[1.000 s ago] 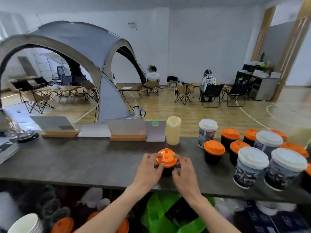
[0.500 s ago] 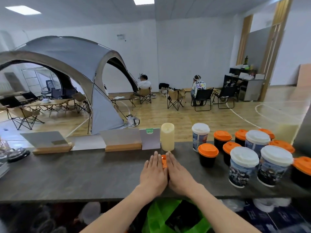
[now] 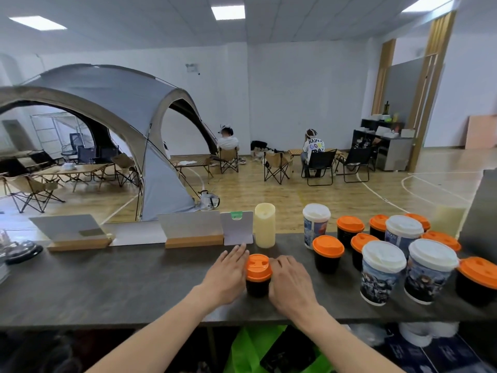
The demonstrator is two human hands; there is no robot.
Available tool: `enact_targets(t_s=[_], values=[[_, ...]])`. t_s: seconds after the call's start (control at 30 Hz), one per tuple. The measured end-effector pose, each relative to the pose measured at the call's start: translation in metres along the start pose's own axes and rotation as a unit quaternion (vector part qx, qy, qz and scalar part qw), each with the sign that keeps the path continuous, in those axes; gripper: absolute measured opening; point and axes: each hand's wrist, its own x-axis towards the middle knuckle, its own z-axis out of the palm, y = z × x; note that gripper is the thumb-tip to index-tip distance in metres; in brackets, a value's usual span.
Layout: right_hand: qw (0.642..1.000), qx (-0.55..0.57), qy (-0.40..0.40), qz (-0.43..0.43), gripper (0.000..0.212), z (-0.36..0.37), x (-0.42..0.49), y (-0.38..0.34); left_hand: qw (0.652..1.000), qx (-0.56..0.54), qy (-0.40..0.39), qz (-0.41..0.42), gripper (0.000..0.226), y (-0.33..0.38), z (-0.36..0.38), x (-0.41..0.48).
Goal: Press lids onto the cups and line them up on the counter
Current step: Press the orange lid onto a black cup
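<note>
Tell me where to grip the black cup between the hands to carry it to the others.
Take the black cup by its bare wall under the orange lid, coming from the right with the right hand, fingers wrapped round it. It stands upright, that hand lies beside it, and the lid overhangs the wall, so lifting by the lid might loosen it.

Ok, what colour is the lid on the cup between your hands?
The lid is orange, on a black cup; the head view shows it clearly.

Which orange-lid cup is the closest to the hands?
The black cup standing alone between the left hand and right hand; the other orange-lidded cups cluster farther right.
</note>
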Motion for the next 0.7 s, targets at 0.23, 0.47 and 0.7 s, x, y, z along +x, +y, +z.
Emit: enact_targets(t_s=[0.23,0.47,0.7], values=[[0.983,0.050,-0.166,-0.052,0.090,0.001,0.024,0.001,1.000,-0.026,-0.007,0.006,0.064,0.015,0.003,0.000],[0.981,0.052,-0.184,-0.035,0.094,0.020,0.016,-0.002,1.000,-0.024,-0.002,0.004,0.061,0.014,0.016,0.000],[0.997,-0.026,-0.056,0.037,0.069,0.002,0.006,-0.013,1.000,-0.006,0.002,-0.011,0.060,0.008,0.005,0.005]])
